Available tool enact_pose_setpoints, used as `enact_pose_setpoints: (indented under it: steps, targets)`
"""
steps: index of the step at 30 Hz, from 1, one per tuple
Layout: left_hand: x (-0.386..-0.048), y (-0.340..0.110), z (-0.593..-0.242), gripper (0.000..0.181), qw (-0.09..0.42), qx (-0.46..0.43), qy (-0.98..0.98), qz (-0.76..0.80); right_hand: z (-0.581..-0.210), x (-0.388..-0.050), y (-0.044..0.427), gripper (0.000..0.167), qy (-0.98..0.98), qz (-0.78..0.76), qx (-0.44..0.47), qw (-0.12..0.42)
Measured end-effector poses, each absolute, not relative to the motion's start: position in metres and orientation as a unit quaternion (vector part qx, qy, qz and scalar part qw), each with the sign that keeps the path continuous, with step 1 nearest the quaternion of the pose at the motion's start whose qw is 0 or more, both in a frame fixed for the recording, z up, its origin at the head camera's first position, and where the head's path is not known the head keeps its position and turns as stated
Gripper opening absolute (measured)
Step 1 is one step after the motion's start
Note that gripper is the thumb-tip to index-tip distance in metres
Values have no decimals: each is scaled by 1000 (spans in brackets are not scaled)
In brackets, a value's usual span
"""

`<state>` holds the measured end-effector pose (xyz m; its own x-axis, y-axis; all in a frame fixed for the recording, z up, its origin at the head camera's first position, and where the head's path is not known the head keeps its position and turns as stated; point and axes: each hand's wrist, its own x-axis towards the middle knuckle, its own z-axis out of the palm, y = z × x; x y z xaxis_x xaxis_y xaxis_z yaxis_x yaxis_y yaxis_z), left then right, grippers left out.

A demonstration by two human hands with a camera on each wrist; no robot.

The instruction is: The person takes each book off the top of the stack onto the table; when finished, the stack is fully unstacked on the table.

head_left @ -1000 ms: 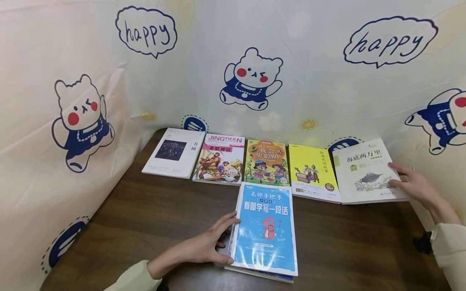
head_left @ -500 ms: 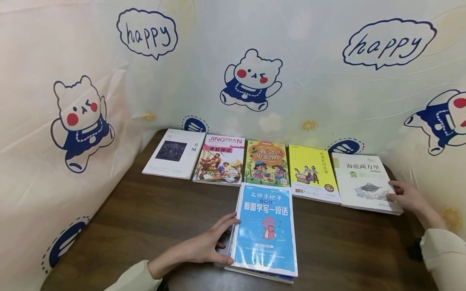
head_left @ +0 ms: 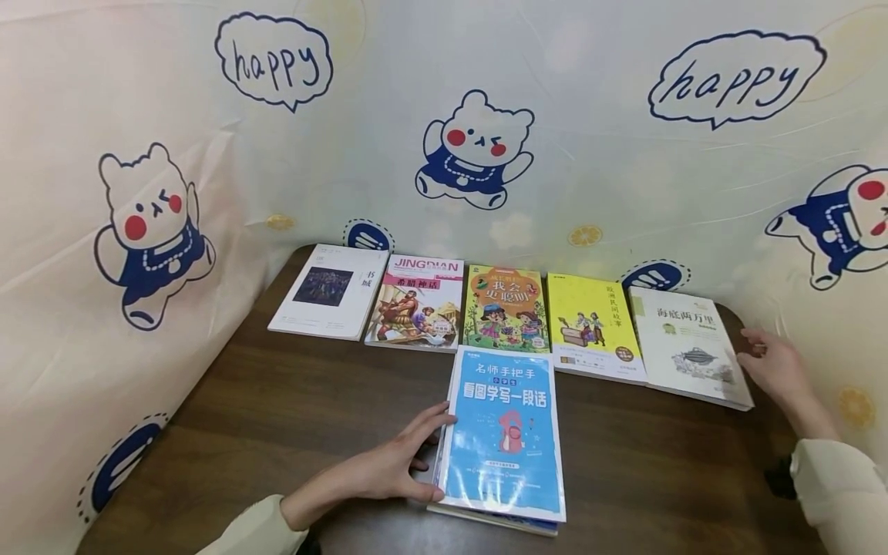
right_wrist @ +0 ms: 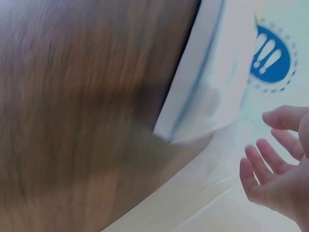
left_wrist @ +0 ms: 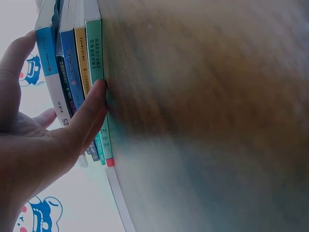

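Observation:
A stack of books lies at the table's front, topped by a blue book (head_left: 502,432) with a pink cartoon animal. My left hand (head_left: 395,466) rests against the stack's left side, fingers at the upper edge and thumb lower. In the left wrist view, the left hand (left_wrist: 53,125) spans several coloured spines (left_wrist: 72,63), its thumb on the green one. At the right end of the back row lies a white book (head_left: 687,347) with a ship-like drawing. My right hand (head_left: 780,370) hovers just beside its right edge, holding nothing. The right wrist view shows that hand (right_wrist: 280,169) apart from the book (right_wrist: 207,92), fingers loosely bent.
Left of the white book, the back row holds a yellow book (head_left: 593,327), an orange-green book (head_left: 506,308), a pink-topped book (head_left: 416,301) and another white book (head_left: 329,291). A printed cloth (head_left: 375,154) hangs behind the brown table (head_left: 298,408).
The right-end white book has come down flat and shifted toward the front, in line with the row. My right hand has let go and drawn slightly away. The left hand stays put.

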<state>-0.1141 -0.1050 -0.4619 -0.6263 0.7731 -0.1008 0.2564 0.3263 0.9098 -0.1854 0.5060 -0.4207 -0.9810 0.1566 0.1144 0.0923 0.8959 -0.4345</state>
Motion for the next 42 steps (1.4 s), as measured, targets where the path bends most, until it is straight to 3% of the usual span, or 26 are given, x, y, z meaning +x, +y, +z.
enact_pose_setpoints:
  steps: [16, 28, 42]
  targets:
    - [-114, -105, -463, 88, 269, 337, 767, 476, -396, -163, 422, 63, -943, 264, -3, 203]
    - [-113, -105, -464, 88, 268, 339, 766, 475, -403, -136, 368, 65, -928, 315, 2, 199]
    - [-113, -105, -464, 89, 264, 340, 766, 477, -416, -96, 287, 63, -913, 384, 50, 130]
